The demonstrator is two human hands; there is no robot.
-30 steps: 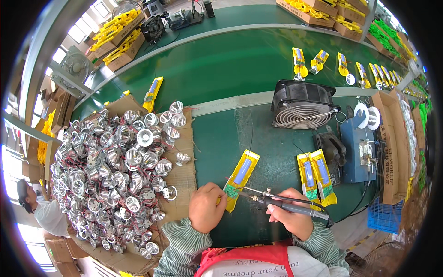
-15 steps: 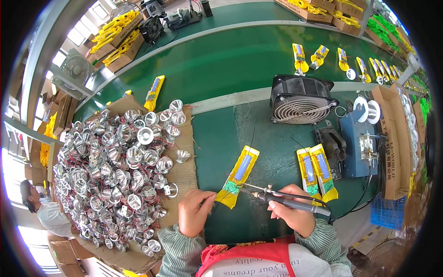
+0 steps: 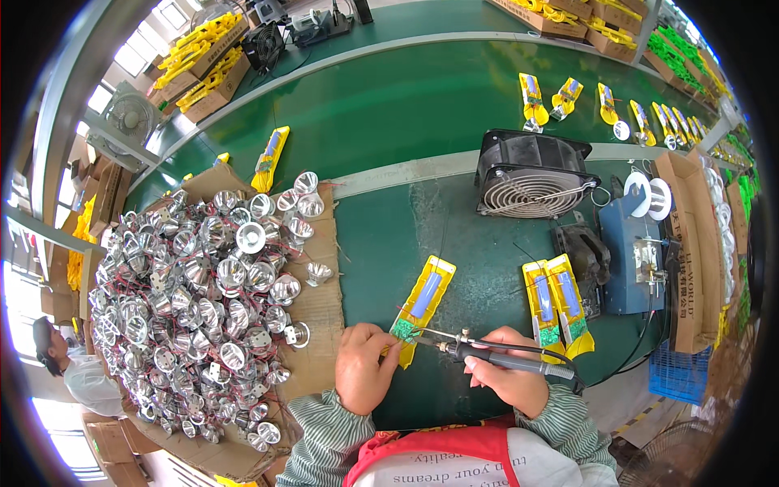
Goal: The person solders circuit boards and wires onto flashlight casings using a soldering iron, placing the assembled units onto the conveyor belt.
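Observation:
My right hand [image 3: 513,375] grips a soldering iron [image 3: 507,359] with a dark handle and a thin metal feed tube above its tip. The tip meets the green circuit board [image 3: 403,329] at the lower end of a yellow plastic housing [image 3: 438,272]. A blue cylindrical battery [image 3: 426,295] lies in that housing. At the board's left edge my left hand [image 3: 365,367] is closed, thumb and fingers pinched; what they hold is hidden. Two similar yellow housings [image 3: 558,304] with batteries and boards lie side by side to the right.
Many silver reflector cups [image 3: 203,300] with red wires are heaped on cardboard [image 3: 316,312] at left. A square fan [image 3: 531,178] stands ahead, beside a blue solder-feeding machine [image 3: 629,260] with white spools. More yellow housings [image 3: 531,101] line the green bench beyond. A person [image 3: 81,377] is at far left.
My left hand has moved right and slightly forward, up to the board's edge. The soldering iron has shifted slightly left and down, its tip still at the board.

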